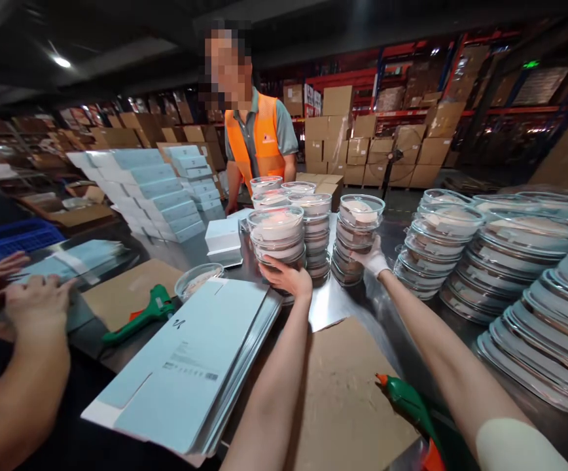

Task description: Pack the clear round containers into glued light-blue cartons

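My left hand (288, 276) is bare and grips the base of a stack of clear round lidded containers (277, 235) on the metal table (333, 304). My right hand (373, 256) wears a white glove and holds the lower part of a second container stack (357, 229). A third stack (316, 226) stands between and behind them. A single container (196, 280) lies to the left beside a pile of flat light-blue cartons (190, 366).
Long leaning rows of the same containers (514, 275) fill the right side. Two green tape dispensers (141, 317) (411, 402) lie on cardboard sheets (347, 399). A person in an orange vest (259, 140) stands opposite; another person's hands (23, 294) work at the left. Assembled blue boxes (151, 190) are stacked behind.
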The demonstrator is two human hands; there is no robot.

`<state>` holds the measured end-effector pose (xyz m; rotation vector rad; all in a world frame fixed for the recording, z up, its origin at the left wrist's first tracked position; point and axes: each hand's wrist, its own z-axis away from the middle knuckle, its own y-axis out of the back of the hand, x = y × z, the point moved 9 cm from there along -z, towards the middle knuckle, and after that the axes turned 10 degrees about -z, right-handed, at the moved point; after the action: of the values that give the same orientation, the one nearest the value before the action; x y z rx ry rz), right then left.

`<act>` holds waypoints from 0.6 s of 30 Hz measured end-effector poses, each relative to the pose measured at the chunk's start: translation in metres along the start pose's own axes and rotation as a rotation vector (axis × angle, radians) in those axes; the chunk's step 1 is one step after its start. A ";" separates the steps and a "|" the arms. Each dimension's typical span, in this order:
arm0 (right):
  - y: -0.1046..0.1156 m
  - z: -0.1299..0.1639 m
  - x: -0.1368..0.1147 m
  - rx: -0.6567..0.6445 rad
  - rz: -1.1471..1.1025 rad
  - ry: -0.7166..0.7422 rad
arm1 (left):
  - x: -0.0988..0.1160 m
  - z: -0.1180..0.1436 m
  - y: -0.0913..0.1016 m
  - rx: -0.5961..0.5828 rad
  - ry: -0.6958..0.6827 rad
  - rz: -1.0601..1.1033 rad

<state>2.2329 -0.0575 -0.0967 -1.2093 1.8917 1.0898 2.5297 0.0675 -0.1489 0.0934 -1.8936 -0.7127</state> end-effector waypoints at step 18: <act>-0.111 -0.061 0.018 -0.215 0.071 0.006 | -0.011 -0.004 -0.023 0.114 -0.036 0.053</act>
<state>2.3244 -0.1452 -0.1174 -1.2702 1.8710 1.3581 2.5317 0.0515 -0.1682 0.1024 -1.9640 -0.5739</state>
